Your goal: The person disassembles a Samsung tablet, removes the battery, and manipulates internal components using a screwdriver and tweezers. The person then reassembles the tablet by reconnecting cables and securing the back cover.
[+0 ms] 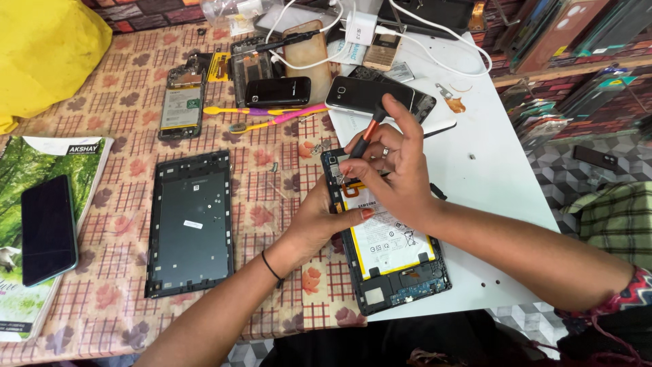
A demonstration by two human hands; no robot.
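The right hand pinches a slim screwdriver with an orange and black handle between thumb and fingers, its tip down at the top edge of the opened black tablet with a white battery; the tablet lies half on the checked floral tablecloth, half on the white board; the left hand grips the tablet's left edge, fingers curled round it; the detached dark grey back cover lies well to the left, near a black phone on a green book.
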